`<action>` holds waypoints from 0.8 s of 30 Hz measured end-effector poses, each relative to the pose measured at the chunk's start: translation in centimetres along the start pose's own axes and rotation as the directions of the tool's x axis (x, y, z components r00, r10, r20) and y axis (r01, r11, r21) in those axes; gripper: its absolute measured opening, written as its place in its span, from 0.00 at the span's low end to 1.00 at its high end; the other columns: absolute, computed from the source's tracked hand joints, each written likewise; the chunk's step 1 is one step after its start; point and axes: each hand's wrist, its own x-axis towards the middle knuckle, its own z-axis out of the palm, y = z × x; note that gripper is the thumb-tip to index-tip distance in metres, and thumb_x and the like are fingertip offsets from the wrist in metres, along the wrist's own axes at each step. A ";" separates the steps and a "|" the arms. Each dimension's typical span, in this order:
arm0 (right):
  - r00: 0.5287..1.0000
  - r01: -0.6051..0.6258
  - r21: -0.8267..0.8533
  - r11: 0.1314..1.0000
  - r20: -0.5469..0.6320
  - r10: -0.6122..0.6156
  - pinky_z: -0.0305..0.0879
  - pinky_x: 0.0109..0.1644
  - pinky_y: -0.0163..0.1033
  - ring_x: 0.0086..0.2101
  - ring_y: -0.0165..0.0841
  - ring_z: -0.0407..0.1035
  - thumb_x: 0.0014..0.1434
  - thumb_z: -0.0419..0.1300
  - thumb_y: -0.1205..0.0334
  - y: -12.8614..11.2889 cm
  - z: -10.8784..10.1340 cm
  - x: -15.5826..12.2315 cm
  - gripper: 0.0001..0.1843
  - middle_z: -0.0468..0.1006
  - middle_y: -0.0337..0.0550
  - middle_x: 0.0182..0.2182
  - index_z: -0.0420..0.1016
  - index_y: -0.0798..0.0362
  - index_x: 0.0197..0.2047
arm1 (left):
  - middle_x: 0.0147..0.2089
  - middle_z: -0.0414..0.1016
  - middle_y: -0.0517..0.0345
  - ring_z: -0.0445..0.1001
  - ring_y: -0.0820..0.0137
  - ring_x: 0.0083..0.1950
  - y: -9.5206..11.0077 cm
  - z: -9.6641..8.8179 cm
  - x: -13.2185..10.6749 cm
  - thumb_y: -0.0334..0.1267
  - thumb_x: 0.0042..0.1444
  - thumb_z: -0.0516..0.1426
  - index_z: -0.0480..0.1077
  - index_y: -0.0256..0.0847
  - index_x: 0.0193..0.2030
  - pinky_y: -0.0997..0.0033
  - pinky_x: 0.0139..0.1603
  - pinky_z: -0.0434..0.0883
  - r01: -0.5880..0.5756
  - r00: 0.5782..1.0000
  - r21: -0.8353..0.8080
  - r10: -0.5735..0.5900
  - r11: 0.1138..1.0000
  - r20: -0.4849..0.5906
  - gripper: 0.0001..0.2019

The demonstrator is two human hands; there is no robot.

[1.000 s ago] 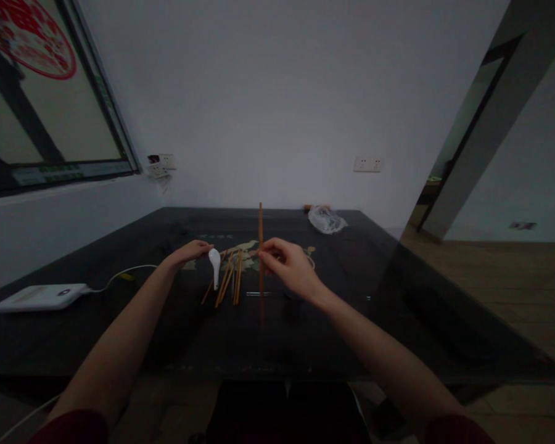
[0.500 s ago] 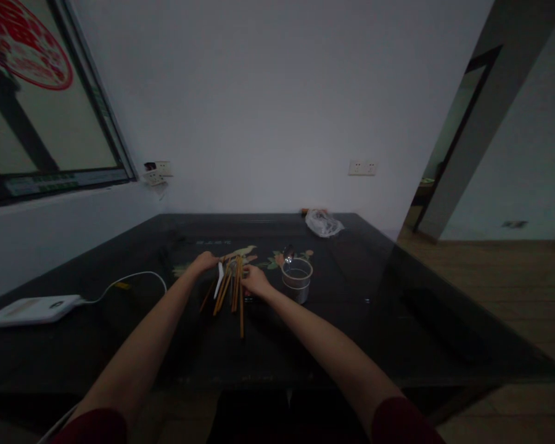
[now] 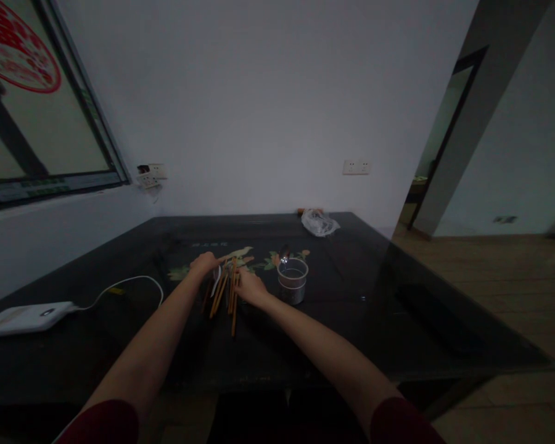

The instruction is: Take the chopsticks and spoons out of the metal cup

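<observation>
Several wooden chopsticks [image 3: 219, 297] lie in a loose, fanned bundle on the dark table, pointing towards me. A white spoon [image 3: 216, 281] lies among them on the left. My left hand [image 3: 205, 264] is at the far left end of the bundle, fingers curled in; what they hold is hidden. From the right, my right hand [image 3: 251, 286] has its fingers closed against chopsticks at the bundle's right side. Just right of that hand stands a metal cup [image 3: 292, 285], upright, with a shiny metal spoon [image 3: 284, 254] showing at its rim.
A crumpled clear plastic bag [image 3: 320, 223] lies near the wall. On the left is a white device [image 3: 28, 318] with a white cable [image 3: 136, 279] running towards my left forearm. A dark flat object [image 3: 437, 317] rests on the right of the table [image 3: 346, 345].
My left hand has turned and come closer over the white spoon, partly covering it. My right hand stays at the chopsticks, its fingers slightly lower. The view has shifted a little.
</observation>
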 end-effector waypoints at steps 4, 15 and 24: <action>0.968 0.252 0.068 0.965 -0.037 -0.250 0.62 0.41 0.34 0.39 0.34 0.71 0.56 0.58 0.66 -0.3 -2.5 -2.9 0.16 0.78 0.42 0.38 0.72 0.50 0.49 | 0.50 0.73 0.32 0.72 0.49 0.53 0.0 -0.1 -0.6 0.55 0.51 0.52 0.73 0.32 0.47 0.63 0.44 0.69 -0.038 0.999 -0.004 0.038 0.999 -0.016 0.27; 0.923 0.067 -0.200 0.978 -0.361 -0.136 0.59 0.38 0.34 0.37 0.33 0.70 0.60 0.56 0.63 3.9 -13.0 -7.0 0.09 0.78 0.43 0.35 0.77 0.52 0.38 | 0.30 0.75 0.52 0.73 0.66 0.35 6.0 -2.1 -5.8 0.49 0.52 0.51 0.72 0.37 0.28 0.72 0.33 0.65 -0.453 0.882 -0.325 0.363 0.830 -0.301 0.17; 0.977 -0.104 -0.534 0.839 -0.213 -0.015 0.59 0.44 0.41 0.42 0.42 0.72 0.58 0.60 0.58 4.9 -11.7 -4.9 0.10 0.80 0.53 0.38 0.78 0.55 0.36 | 0.25 0.66 0.61 0.66 0.73 0.28 8.0 0.6 -12.3 0.48 0.56 0.49 0.67 0.38 0.28 0.74 0.29 0.62 -0.664 0.731 -0.587 0.567 0.462 -0.380 0.16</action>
